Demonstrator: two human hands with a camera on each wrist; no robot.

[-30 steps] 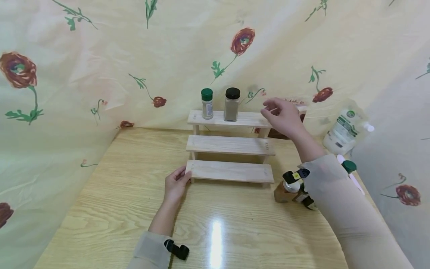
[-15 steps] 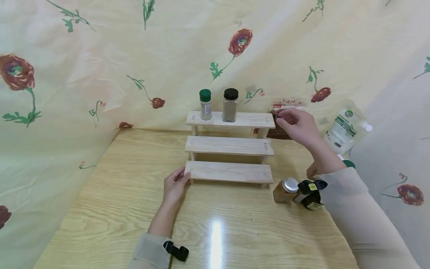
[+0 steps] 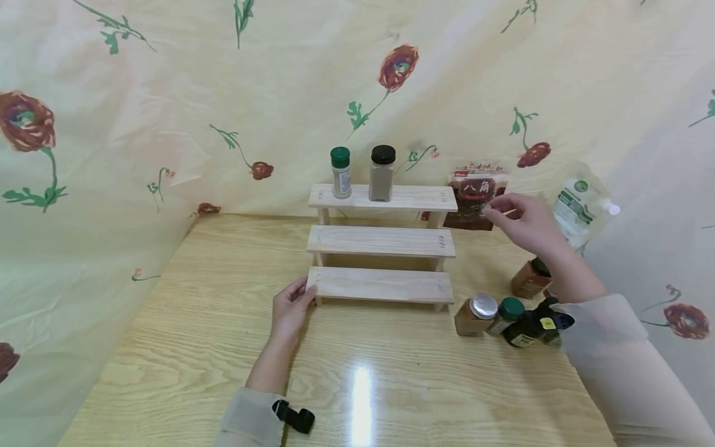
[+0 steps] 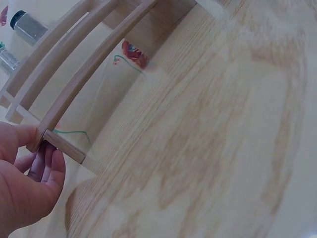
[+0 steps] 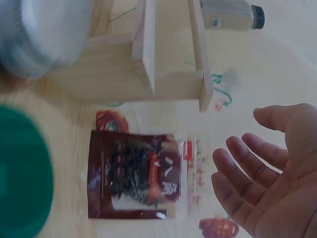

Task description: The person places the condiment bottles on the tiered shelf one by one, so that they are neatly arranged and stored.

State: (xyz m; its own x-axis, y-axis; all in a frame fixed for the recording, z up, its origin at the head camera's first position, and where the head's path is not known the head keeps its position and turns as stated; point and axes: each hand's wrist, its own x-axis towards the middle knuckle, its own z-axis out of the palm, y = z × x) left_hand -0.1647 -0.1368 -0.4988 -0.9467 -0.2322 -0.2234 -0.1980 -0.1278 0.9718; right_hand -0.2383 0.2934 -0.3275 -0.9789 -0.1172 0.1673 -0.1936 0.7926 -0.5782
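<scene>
My left hand (image 3: 292,313) pinches the left end of the lowest step of a three-step wooden rack (image 3: 380,284); in the left wrist view the thumb is on top and the fingers curl beneath. On the top step stand a green-capped shaker (image 3: 342,174) and a black-capped jar of pale powder (image 3: 382,174). My right hand (image 3: 525,223), holding nothing, hangs with loosely bent fingers in front of a brown star anise bag (image 3: 475,197). In the right wrist view a gap shows between thumb and fingers, with the bag (image 5: 138,176) lying beyond them.
Right of the rack stand a silver-capped jar (image 3: 473,315), a green-capped jar (image 3: 506,315) and a dark bottle (image 3: 522,332). A black-capped reddish jar (image 3: 529,279) is behind them, partly covered by my forearm. A white spouted pouch (image 3: 581,202) leans at the back right.
My right hand has moved right and slightly down, away from the top step's right end, uncovering the star anise bag. The left hand keeps its hold on the rack.
</scene>
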